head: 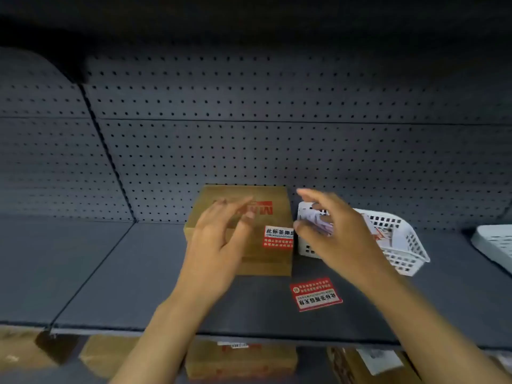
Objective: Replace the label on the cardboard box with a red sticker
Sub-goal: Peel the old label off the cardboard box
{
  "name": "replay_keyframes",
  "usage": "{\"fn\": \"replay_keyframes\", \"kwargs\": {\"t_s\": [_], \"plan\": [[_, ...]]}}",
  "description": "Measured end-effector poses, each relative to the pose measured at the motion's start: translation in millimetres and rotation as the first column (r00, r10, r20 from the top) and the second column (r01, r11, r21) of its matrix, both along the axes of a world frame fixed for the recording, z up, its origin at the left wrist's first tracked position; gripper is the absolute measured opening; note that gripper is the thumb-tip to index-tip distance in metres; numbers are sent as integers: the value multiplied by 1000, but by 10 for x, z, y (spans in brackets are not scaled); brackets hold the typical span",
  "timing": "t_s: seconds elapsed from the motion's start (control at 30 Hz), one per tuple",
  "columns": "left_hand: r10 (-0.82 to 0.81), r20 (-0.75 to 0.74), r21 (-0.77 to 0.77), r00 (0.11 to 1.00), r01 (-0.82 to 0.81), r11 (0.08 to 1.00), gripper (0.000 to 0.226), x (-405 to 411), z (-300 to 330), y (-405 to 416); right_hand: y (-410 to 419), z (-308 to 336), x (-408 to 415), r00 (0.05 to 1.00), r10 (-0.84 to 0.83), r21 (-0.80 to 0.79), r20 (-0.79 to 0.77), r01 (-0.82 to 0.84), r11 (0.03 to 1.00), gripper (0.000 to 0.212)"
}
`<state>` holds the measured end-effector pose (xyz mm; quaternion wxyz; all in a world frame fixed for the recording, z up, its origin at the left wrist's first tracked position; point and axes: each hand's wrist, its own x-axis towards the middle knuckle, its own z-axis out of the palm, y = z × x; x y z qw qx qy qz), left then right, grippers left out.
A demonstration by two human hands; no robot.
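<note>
Cardboard, a small brown box, looked light and stiff; the open left hand hovered over it, steadying. The right hand, fingers loosely spread and gripping nothing, hung near the red-and-white paper sticker, thin, best peeled from a corner.

Matt brown cardboard box, glossy red paper sticker, white perforated plastic basket, matt grey metal shelf.

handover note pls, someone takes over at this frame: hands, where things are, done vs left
Left hand: open, over the cardboard box, no grip on anything.
Right hand: fingers spread at the white basket; whether it holds something, cannot tell.
Box stands on the shelf, a red sticker on its top right edge.
A second red sticker lies loose on the shelf in front of the box.
Done: a sticker appears applied. Left: unclear, check seating.
</note>
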<state>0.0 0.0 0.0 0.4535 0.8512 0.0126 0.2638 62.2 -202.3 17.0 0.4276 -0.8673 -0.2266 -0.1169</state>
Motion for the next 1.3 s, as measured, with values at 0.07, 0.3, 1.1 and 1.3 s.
{"fn": "replay_keyframes", "kwargs": {"t_s": [0.07,0.3,1.1,1.3], "plan": [[28,21,109,999,-30,994,31,175,-32,-29,42,-69,188,999,35,-30,22,-34,999,43],[25,-41,320,999,-11,947,39,478,-253,99,244,-416,506,982,168,-243,86,-143,960,32],[-20,-153,525,988,99,845,25,610,-248,287,198,-441,478,903,290,-276,318,-205,939,11],[-6,-153,565,988,92,820,27,613,-256,286,163,-393,465,919,306,-338,248,-214,917,55]]}}
